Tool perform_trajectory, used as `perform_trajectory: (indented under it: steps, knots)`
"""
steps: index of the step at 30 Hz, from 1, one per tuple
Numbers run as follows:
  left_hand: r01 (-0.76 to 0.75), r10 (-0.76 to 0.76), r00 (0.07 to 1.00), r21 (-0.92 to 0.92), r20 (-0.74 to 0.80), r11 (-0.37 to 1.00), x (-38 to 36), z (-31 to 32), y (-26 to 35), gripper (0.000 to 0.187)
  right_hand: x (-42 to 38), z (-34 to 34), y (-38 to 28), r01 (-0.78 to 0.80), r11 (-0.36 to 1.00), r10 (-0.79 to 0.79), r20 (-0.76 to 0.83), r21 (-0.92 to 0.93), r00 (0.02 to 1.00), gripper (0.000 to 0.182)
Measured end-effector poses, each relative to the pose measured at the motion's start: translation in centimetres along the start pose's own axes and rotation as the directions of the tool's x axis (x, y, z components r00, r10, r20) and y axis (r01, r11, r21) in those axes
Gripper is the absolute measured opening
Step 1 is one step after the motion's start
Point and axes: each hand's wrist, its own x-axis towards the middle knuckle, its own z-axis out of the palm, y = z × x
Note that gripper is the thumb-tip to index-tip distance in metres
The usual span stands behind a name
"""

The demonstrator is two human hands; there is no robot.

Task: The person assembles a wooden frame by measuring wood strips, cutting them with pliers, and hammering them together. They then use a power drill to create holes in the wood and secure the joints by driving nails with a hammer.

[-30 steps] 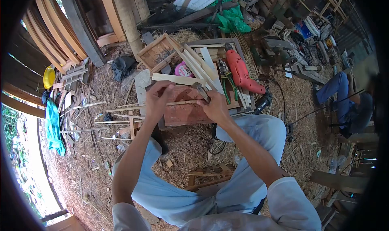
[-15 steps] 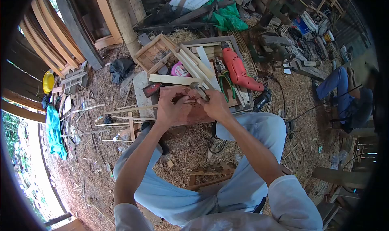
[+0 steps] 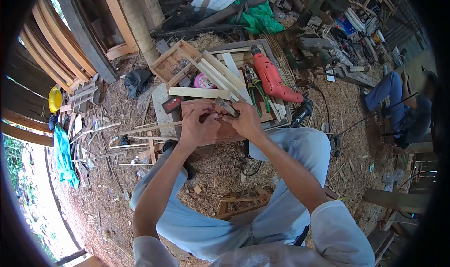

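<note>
My right hand (image 3: 244, 121) is closed round a hammer, close to its metal head (image 3: 227, 106), over a reddish-brown wooden board (image 3: 211, 138). Opposite it, my left hand (image 3: 193, 122) has thumb and fingers pinched together low over the same board. Whatever sits between those fingertips is too small to make out. The two hands are nearly touching. Just beyond them lies a pale wood strip (image 3: 199, 92), with a red-and-black tool (image 3: 172, 105) beside its left end.
A red power drill (image 3: 272, 77), green-handled pliers (image 3: 255, 86), a pink round item (image 3: 204, 81) and a wooden box frame (image 3: 171, 63) lie on the cluttered worktop. A black power tool (image 3: 301, 113) is at its right. Another person (image 3: 398, 98) sits at far right. Shavings cover the ground.
The hammer head has dropped slightly and turned, coming nearer my left fingertips. Both hands stay over the board, and the view has shifted a little.
</note>
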Motion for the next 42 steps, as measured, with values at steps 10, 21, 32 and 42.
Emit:
perform_trajectory:
  steps: [10, 21, 32, 42]
  knots:
    - [-0.024, 0.024, 0.999, -0.003, 0.037, 1.0, -0.3, 0.0, -0.1, 0.032, 0.1, 0.7, 0.7, -0.015, 1.0, 0.015, 0.002, 0.021, 1.0, 0.045]
    - [-0.074, 0.074, 0.997, 0.001, 0.019, 0.997, -0.4, 0.4, -0.5, 0.03, 0.1, 0.6, 0.4, 0.004, 1.0, -0.004, 0.001, 0.011, 1.0, 0.041]
    - [-0.12, 0.114, 0.991, 0.095, 0.063, 0.988, -0.6, 0.5, -1.1, 0.044, 0.3, 1.5, 1.1, 0.058, 0.998, -0.058, -0.112, -0.005, 0.992, 0.027]
    - [-0.15, 0.145, 0.985, 0.058, 0.093, 0.987, 0.3, -0.6, 0.6, 0.02, 0.0, 0.4, -0.1, -0.013, 0.999, 0.013, -0.008, 0.032, 1.0, 0.036]
